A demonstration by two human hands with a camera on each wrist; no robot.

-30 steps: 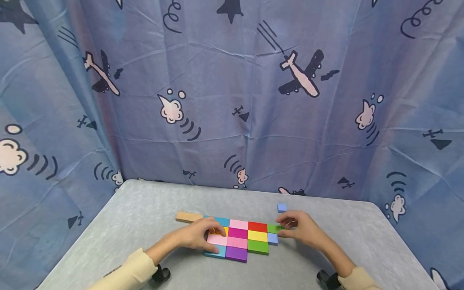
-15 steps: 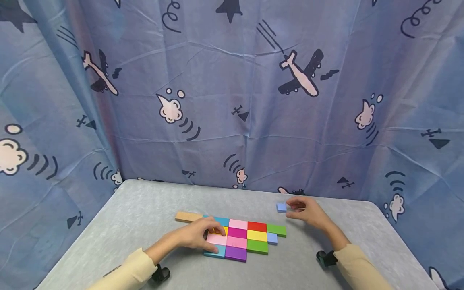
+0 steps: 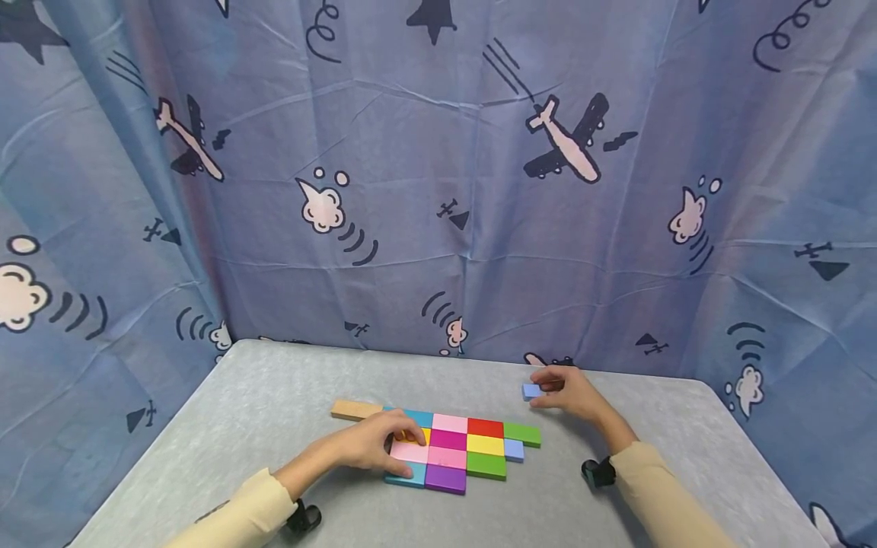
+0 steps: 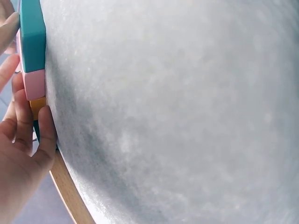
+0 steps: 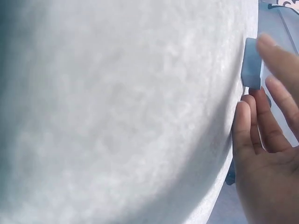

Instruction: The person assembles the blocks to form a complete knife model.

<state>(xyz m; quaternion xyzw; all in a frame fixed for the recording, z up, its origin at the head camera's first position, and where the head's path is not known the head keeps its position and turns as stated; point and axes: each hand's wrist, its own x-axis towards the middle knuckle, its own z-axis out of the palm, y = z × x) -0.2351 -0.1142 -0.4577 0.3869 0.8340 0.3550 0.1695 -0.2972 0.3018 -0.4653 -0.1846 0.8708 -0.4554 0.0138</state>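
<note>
Flat coloured blocks lie edge to edge in staggered rows on the table. My left hand (image 3: 380,441) rests at their left end in the head view. Its thumb lies on the front teal block (image 3: 406,481), its fingers over the light pink block (image 3: 409,452) and the orange block (image 3: 427,434). The left wrist view shows fingertips along the sides of the teal block (image 4: 33,39) and pink block (image 4: 35,85). Behind the rows, a small blue block (image 3: 530,392) lies alone. My right hand (image 3: 572,392) reaches around its right side, thumb and fingers spread apart, fingertips close to the block (image 5: 251,65).
A plain wooden block (image 3: 355,410) extends from the back row's left end. Green (image 3: 524,434) and small blue (image 3: 514,450) blocks form the right edge, a purple block (image 3: 445,479) the front. A patterned curtain (image 3: 384,190) hangs behind the grey table (image 3: 274,396).
My right hand has left the green block at the back row's right end, moved back, then left around the small lone blue block. My left hand has stayed in place.
</note>
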